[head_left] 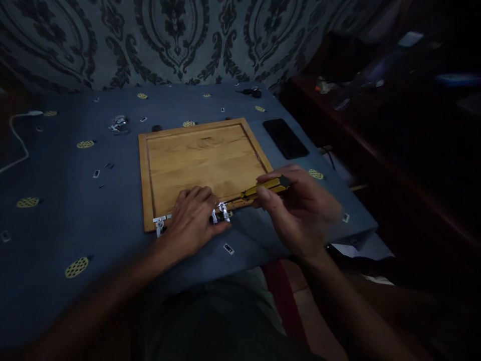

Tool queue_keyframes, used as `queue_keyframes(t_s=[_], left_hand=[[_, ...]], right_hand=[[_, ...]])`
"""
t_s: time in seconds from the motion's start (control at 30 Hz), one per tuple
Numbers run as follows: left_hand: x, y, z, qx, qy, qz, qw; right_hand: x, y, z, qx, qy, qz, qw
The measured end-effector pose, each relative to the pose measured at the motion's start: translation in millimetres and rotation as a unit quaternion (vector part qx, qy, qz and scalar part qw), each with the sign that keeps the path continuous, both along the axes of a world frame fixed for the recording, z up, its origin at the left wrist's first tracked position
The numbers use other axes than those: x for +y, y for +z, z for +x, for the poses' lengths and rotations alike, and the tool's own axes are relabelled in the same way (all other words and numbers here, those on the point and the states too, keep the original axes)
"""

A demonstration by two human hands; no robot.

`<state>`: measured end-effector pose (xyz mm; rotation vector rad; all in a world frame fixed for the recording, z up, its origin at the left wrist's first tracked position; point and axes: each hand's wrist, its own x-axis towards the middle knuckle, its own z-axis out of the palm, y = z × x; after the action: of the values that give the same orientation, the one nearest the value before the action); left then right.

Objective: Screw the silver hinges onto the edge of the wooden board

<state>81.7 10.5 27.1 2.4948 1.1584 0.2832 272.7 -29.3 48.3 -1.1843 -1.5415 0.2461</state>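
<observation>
A framed wooden panel (203, 160), like a cabinet door, lies flat on the cloth-covered table. A metal hinge (224, 211) sits at its near edge. My left hand (191, 218) rests over that edge, fingers bent and thumb stretched below, closed about the hinge; its exact contact is partly hidden. Between the thumb and fingers of my right hand (300, 210) is a yellow-and-black screwdriver (268, 188). The screwdriver points left, its tip at the hinge. A second hinge (160, 224) is at the panel's near left corner.
A black phone (285, 139) lies right of the panel. Loose metal hardware (119, 124) and small screws (108, 165) are on the left. A dark object (251, 92) lies at the back, and a white cable (18, 134) at far left. The patterned wall (176, 45) stands behind.
</observation>
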Motion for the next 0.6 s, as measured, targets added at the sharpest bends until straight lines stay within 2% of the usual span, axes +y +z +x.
queue_keyframes(t_s=[0.17, 0.47, 0.6], left_hand=[[-0.5, 0.8, 0.9, 0.003, 0.004, -0.007, 1.0], [0.3, 0.3, 1.6, 0.013, 0.008, -0.012, 1.0], [0.6, -0.6, 0.8, 0.018, 0.002, -0.005, 1.0]], right_hand=[[2.0, -8.1, -0.1, -0.003, 0.022, -0.004, 1.0], [3.0, -6.7, -3.3, 0.004, 0.023, -0.035, 0.999], [4.7, -5.7, -3.2, -0.011, 0.032, -0.014, 0.999]])
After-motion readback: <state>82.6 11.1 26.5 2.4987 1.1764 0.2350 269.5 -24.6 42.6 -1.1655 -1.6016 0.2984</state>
